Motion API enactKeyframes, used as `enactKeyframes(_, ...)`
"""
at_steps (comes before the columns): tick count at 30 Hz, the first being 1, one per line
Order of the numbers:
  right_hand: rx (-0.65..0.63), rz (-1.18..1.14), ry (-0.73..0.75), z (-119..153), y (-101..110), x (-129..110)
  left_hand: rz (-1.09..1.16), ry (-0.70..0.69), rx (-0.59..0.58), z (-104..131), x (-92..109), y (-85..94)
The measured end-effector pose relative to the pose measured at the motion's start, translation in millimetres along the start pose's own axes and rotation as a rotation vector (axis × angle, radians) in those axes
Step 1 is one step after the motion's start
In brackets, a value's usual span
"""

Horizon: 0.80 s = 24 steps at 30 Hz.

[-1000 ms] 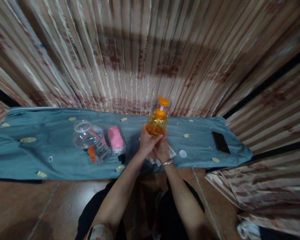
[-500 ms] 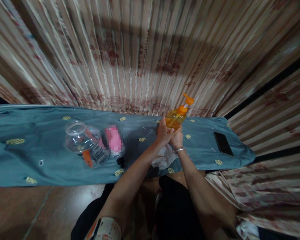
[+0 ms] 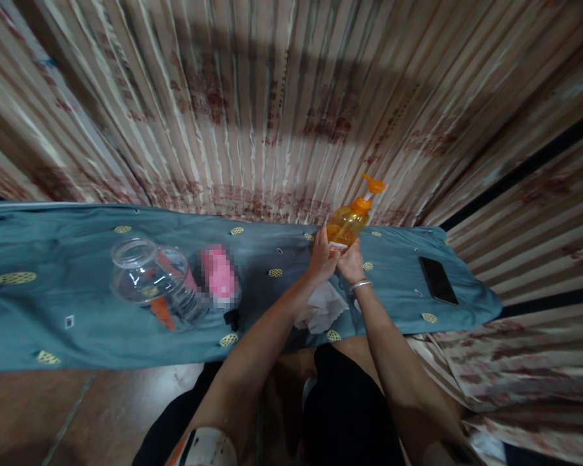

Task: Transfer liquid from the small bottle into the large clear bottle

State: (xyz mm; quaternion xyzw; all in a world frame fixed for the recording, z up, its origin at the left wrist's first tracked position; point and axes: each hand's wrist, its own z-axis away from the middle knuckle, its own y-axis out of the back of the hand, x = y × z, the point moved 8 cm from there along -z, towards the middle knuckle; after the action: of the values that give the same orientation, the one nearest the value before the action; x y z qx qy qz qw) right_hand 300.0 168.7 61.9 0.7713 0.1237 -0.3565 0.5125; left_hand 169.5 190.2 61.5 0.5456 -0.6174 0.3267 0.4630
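An orange pump bottle (image 3: 348,223) with amber liquid is held above the cloth, its pump head tilted up to the right. My left hand (image 3: 323,257) grips its lower left side. Around the lower right side is my right hand (image 3: 352,262), with a silver bracelet on the wrist. The two hands are close together at the bottle's base, where part of a white and red label shows. Below them a crumpled white tissue (image 3: 322,307) lies on the cloth.
A teal patterned cloth (image 3: 252,259) covers the long table. On its left stand a clear plastic jar (image 3: 135,275) and a blurred pink item (image 3: 219,272), with a small black object (image 3: 232,319) nearby. A black phone (image 3: 438,280) lies at right. Curtains (image 3: 291,116) hang behind.
Both hands have shifted slightly right with the bottle, and the bottle has turned so that more of its label shows. More of the tissue is visible.
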Motion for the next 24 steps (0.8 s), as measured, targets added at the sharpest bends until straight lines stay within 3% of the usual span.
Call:
enactKeyframes(9,-0.01,-0.126,-0.007,9,-5,4,-0.039,0.048,0.016,43,1,23.7)
enactKeyframes(12,0.02,-0.129,-0.013,20,0,6,-0.064,0.068,0.044,60,8,40.6)
enactKeyframes(15,0.129,-0.084,0.068,41,14,-2,-0.091,0.088,0.101,80,18,66.4)
enactKeyframes(17,0.184,-0.046,0.174,63,18,-19,-0.112,0.092,0.149,97,27,88.7)
enactKeyframes(19,0.128,-0.026,0.319,92,8,-49,-0.138,0.089,0.211,117,38,114.1)
enactKeyframes(24,-0.361,0.047,0.613,185,-62,-137,-0.224,0.079,0.357,164,58,171.5)
